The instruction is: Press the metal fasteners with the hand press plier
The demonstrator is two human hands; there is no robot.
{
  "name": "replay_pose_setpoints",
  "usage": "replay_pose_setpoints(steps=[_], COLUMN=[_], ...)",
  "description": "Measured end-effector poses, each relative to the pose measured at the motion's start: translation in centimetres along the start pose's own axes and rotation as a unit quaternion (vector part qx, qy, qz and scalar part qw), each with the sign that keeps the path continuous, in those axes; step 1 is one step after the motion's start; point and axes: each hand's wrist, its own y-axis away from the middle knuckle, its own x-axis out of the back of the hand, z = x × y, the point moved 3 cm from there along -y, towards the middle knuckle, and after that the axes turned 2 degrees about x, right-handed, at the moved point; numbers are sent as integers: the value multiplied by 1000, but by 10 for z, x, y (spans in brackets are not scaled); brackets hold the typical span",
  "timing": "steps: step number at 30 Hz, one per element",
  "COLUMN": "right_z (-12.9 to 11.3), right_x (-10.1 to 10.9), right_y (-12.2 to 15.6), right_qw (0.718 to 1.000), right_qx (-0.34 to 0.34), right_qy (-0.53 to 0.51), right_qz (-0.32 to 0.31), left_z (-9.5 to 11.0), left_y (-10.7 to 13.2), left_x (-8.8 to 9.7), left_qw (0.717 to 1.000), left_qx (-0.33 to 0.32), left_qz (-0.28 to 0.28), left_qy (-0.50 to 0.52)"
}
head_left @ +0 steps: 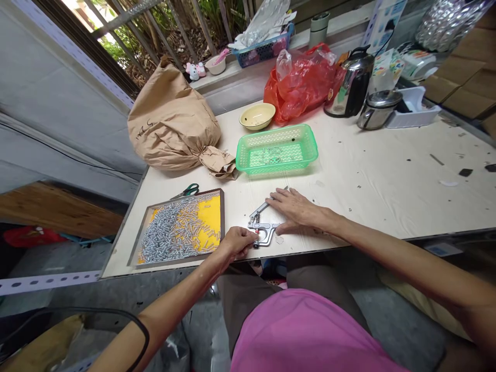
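Observation:
A small grey metal hand press (266,235) with a lever and a coil spring lies on the table near the front edge. Its lever (260,208) is raised at an angle from the frame. My right hand (296,209) rests over the lever and the right end of the frame, fingers long across the lever and thumb by the frame. At the left end of the press, my left hand (239,242) is closed in a pinch by a small red part; whatever lies between its fingertips is hidden. Left of it is a tray (222,217) of many small silvery metal pieces (166,230) on a yellow base.
Behind the press stands a green plastic basket (277,168) with a few small pieces inside. Farther back are a cream bowl (257,117), a brown paper sack (174,124), a red plastic bag (300,85) and a kettle (351,85). Scissors (189,190) lie behind the tray.

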Motion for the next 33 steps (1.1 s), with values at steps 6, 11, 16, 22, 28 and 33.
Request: replay_pose_setpoints(steps=[6,11,16,22,28,33], right_z=[-3,-6,-7,-11,-15,-11], right_x=[1,2,2,0,-5,3], right_y=[-6,-1,4,5,8,11], right_qw=[1000,1000,1000,1000,999,999], right_qx=[4,-4,-3,-3,-3,-48], right_qy=[4,0,-6,-21,-26,7], right_qz=[-8,7,30,15,27,-14], left_z=[-3,-7,-6,0,30,42], left_y=[0,4,2,7,9,-6], left_x=[2,3,2,5,-16,-26], left_qw=[1000,1000,999,971,824,802], left_qx=[5,0,8,-100,-373,-364], left_qz=[5,15,25,137,191,124], left_qy=[-9,-20,-34,-169,-382,-458])
